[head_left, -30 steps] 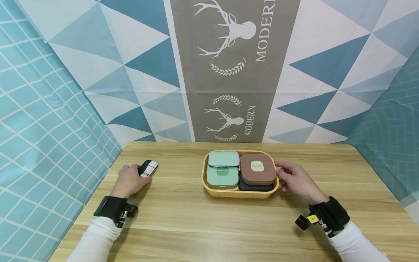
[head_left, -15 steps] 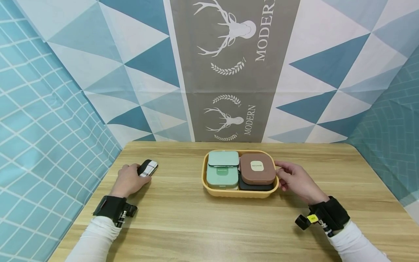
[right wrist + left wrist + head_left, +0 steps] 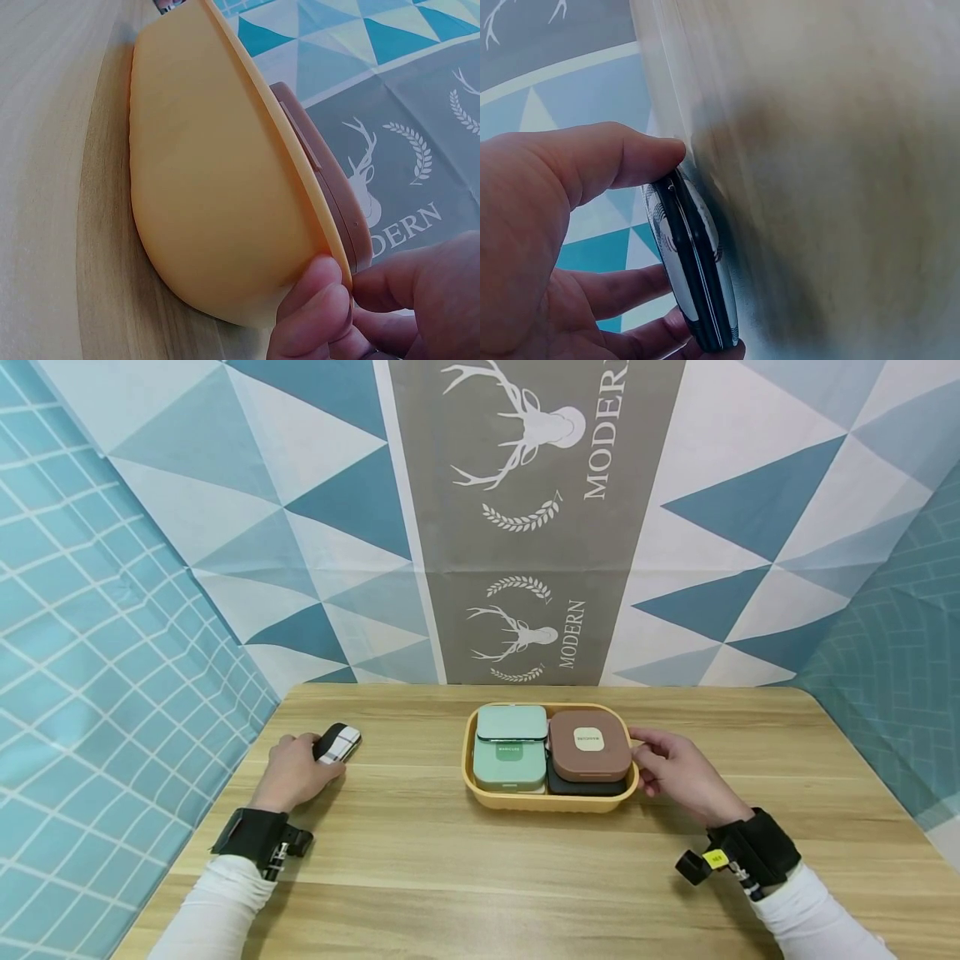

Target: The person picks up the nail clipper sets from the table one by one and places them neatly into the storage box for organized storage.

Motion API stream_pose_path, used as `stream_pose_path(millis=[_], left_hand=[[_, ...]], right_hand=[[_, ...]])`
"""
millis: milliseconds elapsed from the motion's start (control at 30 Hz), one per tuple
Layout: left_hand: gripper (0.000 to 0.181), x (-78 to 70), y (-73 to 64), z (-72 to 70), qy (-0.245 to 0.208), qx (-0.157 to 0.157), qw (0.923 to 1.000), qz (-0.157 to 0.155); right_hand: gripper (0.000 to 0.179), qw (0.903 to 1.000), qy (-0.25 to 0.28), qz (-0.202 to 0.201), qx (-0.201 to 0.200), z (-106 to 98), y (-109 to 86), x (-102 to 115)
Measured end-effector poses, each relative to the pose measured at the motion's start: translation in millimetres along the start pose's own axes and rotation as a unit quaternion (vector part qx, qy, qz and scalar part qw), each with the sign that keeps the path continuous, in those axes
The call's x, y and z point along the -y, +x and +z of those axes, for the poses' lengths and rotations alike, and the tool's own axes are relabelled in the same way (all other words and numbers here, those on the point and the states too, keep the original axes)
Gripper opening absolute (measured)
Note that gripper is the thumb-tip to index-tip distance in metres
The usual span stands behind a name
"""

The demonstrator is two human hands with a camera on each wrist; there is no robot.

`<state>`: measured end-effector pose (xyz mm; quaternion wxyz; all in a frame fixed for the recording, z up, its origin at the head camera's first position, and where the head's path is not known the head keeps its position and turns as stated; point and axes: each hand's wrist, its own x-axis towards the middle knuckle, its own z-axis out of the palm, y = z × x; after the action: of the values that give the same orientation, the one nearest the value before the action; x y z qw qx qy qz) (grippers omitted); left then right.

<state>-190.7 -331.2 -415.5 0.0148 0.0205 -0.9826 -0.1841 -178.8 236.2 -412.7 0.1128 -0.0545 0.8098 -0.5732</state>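
Note:
My left hand (image 3: 292, 774) is at the table's left side, holding a small slim black-and-white case (image 3: 339, 744) between thumb and fingers. In the left wrist view the case (image 3: 692, 259) stands on edge, a seam running along its side. My right hand (image 3: 684, 777) pinches the right end of a yellow plastic basket (image 3: 555, 804) by its rim, as the right wrist view also shows. Inside the basket lie a brown square case (image 3: 611, 750) on top of a black item (image 3: 587, 787), and a mint-green case (image 3: 510, 770) with a smaller mint case (image 3: 513, 723) over its far part.
The wooden table (image 3: 450, 877) ends at a patterned cloth backdrop (image 3: 525, 552). Blue checked cloth (image 3: 112, 693) hangs along the left side, and more blue cloth (image 3: 892, 677) along the right. Each wrist wears a black strap with a camera.

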Motion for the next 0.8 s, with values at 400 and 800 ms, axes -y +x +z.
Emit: stream_pose_path(millis=[400, 800], left_hand=[[0.074, 0.5, -1.6, -3.1, -0.013, -0.017, 0.9997, 0.012], [0.07, -6.4, -2.6, -5.0, -0.019, -0.052, 0.9977, 0.04]], right_hand=[[0.051, 1.0, -0.006, -0.001, -0.001, 0.1, -0.2, 0.6], [0.051, 1.0, -0.008, -0.004, -0.002, 0.2, -0.7, -0.1]])
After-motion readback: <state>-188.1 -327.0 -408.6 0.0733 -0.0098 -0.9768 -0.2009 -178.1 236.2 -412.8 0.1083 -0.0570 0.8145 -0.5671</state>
